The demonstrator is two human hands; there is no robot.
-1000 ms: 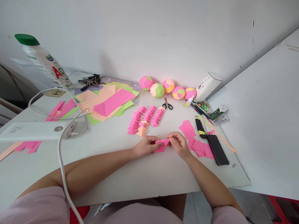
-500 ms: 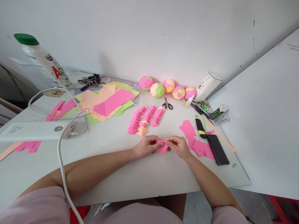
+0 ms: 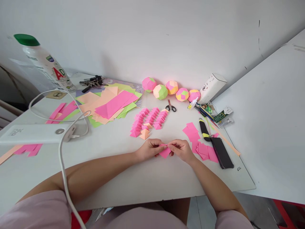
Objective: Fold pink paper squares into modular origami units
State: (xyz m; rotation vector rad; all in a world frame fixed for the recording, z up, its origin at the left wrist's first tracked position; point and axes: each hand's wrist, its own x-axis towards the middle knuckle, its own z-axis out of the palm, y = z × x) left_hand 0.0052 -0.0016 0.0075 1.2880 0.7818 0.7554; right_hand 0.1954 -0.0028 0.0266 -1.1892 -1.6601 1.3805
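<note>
A small pink paper piece (image 3: 165,153) is pinched between both hands near the middle of the table, a crease running along its upper edge. My left hand (image 3: 150,149) grips its left side with thumb and fingers. On the other side my right hand (image 3: 180,149) pinches the upper right corner. Just beyond the hands stand rows of folded pink paper units (image 3: 150,117), with a few peach ones (image 3: 144,134) at the near end. Loose pink paper squares (image 3: 202,150) lie to the right of my right hand.
Scissors (image 3: 170,107) lie behind the folded units, below several paper balls (image 3: 160,92) along the wall. A utility knife (image 3: 204,129) and black phone (image 3: 222,153) rest at right. Coloured sheets (image 3: 111,103), a power bank (image 3: 35,133), its white cable (image 3: 61,159) and a bottle (image 3: 47,65) occupy the left.
The pink paper has tilted slightly, and a little more of its lower corner shows between the hands. Both hands stay in nearly the same place, still pinching it.
</note>
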